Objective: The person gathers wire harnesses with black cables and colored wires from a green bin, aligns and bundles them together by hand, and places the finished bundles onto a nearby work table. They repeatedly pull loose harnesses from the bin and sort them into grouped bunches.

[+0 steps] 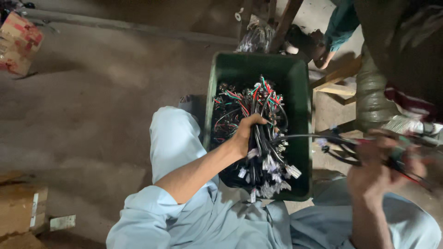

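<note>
Wires (265, 152), a thick bundle of black leads with white plug ends, are gripped in the left hand (244, 133) over a green bin (302, 115) that sits between the knees. More wires, red, green and black, lie tangled in the bin beneath. The bundle looks light and limp: its loose ends droop below the fist, and the plugs hang free near the bin's near wall. It is judged likely to snag on the tangle below, so a hold round the middle of the bundle, as it is held now, seems sounder than one at the plugs, which look small and easily pulled off. The right hand (378, 166) is blurred; it appears closed round a few separate strands (337, 147) stretched out to the right of the bin, though the grip cannot be made out exactly. Pale blue trousers (170, 138) are seen on both sides. A cardboard box (18, 44) lies well apart on the floor.
</note>
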Motion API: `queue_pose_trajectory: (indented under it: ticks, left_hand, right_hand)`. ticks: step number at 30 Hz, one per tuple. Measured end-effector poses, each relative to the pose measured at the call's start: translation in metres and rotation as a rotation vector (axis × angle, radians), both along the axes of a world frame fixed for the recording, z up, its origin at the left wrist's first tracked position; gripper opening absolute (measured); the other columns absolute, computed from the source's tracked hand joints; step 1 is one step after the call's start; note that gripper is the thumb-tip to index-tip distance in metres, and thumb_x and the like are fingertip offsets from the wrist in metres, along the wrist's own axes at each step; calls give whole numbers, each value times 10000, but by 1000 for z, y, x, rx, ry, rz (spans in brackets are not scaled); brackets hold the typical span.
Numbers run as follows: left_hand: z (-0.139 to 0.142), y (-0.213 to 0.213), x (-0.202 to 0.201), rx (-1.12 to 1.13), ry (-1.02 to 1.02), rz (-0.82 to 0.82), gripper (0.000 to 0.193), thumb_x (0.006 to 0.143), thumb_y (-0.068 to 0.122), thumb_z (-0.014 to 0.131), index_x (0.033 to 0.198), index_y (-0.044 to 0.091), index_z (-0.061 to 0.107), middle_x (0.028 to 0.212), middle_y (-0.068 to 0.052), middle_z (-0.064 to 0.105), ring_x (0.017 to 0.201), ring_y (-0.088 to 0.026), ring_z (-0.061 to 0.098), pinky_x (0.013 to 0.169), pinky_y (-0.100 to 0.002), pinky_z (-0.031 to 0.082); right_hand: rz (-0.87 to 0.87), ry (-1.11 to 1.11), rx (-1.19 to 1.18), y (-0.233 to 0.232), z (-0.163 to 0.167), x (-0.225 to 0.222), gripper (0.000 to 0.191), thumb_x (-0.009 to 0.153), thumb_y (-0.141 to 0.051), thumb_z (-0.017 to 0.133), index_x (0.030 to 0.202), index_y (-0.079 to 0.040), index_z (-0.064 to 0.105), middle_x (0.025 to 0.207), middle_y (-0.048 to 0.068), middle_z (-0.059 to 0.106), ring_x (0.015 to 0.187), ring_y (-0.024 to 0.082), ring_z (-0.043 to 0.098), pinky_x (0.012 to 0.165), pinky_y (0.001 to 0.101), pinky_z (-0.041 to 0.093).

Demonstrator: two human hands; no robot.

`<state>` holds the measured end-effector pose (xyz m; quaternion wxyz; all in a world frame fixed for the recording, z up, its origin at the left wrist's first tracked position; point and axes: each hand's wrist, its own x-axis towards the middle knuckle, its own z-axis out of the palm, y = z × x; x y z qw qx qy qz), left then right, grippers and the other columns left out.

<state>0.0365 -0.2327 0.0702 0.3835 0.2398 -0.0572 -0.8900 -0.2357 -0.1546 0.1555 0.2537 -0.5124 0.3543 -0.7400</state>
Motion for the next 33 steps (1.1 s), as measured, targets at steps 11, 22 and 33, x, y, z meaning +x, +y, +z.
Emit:
queue_pose_trajectory:
  ticks: [11,22,33]
  left_hand:
    - [23,1,3,-150,58,40,478,773,262,614,1141,-37,672,990,-139,711,861,-212,691,756,-333,572]
    - [28,-8,22,-184,95,39,439,754,230,624,1097,-40,663,969,-157,712,868,-261,701,830,-395,598]
    - [-37,-41,4,-154,173,222,409,811,177,626,1180,3,631,1015,-148,707,916,-278,709,827,-424,586]
  right_hand:
    - [-16,-331,-11,85,-21,-40,161,1126,-42,582,1273,-106,590,1169,97,668,993,164,668,836,255,563]
    - [-169,47,63,63,31,1,127,1125,-16,567,1225,-86,605,1129,118,659,919,160,675,812,279,564]
    - [-155,261,203,40,37,39,31,1111,-33,623,1105,-61,635,1058,154,678,867,179,670,825,310,541]
